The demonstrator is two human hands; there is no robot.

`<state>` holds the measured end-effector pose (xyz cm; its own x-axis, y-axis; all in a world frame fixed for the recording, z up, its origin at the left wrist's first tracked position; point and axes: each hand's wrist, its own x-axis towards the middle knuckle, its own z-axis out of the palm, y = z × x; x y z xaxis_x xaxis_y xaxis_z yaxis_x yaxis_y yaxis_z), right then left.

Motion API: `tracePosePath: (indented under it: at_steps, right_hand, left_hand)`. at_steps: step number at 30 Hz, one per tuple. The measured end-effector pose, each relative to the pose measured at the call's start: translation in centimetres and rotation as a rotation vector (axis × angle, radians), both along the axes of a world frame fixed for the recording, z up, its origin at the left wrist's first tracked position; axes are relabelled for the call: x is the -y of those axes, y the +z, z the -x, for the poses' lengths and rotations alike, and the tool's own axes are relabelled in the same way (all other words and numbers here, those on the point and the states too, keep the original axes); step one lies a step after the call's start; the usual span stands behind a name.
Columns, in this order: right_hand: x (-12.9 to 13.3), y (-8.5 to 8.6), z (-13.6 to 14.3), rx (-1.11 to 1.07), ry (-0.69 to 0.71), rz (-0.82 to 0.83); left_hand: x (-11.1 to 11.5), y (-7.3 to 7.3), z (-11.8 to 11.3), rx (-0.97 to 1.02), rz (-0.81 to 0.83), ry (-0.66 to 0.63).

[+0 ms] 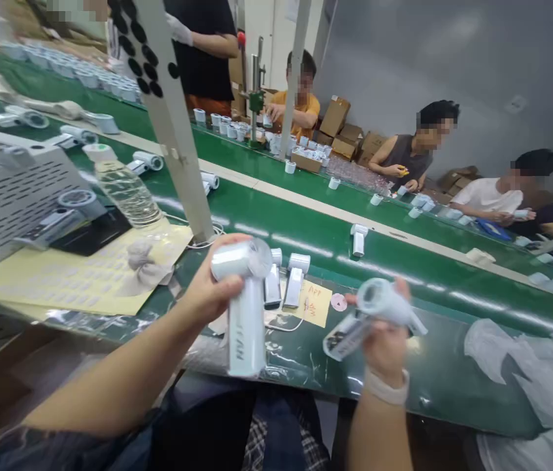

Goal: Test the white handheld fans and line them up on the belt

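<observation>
My left hand (210, 284) grips a light grey handheld device (248, 327) by its round barrel head. It looks like a hair dryer or small vacuum body, with dark lettering down its long handle. My right hand (387, 343) is wrapped round a second handheld device (348, 337), tilted, its ring-shaped opening turned toward me. Part of that one is hidden by my fingers. Between the hands, two similar devices (296, 281) lie on the bench, one partly behind the piece in my left hand. Near them are a yellow note (316, 304) with handwriting and a pink round sticker (338, 301).
A slanted metal post (178, 144) rises left of centre. A water bottle (122, 186), a vented grey box (6, 196) and a yellow sheet (80, 278) stand left. Plastic bags (516, 366) lie right. Several co-workers sit beyond the green conveyor (267, 216), which carries another device (359, 241).
</observation>
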<state>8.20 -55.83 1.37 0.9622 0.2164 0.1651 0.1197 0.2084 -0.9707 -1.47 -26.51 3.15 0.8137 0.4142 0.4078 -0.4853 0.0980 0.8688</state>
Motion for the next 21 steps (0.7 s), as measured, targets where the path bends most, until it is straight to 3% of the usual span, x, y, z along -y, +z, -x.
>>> tracePosePath:
  at_steps: [4,7,10,15,18,21]
  right_hand:
    - [-4.5,-2.2,1.8,0.037,0.297,0.077]
    - [-4.0,-1.9,1.7,0.095,0.406,0.247]
    - [0.7,0.1,-2.0,0.111,0.224,0.582]
    - [12.5,3.5,-11.5,-0.020,-0.435,1.335]
    - [16.8,4.2,-13.4,-0.093,-0.568,1.460]
    - [17.1,4.6,-13.2,-0.009,-0.568,1.500]
  left_hand:
    - [5.0,-0.8,-2.4,0.153,-0.455,0.040]
    - [6.9,-2.8,-4.7,0.129,-0.593,-0.037]
    - [5.9,-4.6,-7.0,-0.056,-0.842,-0.125]
    - [3.1,-5.8,-8.9,-0.455,-1.220,-0.033]
    - [3.8,-6.0,-8.7,-0.550,-1.382,-0.030]
    - [4.9,-6.4,-8.6,-0.524,-1.441,-0.096]
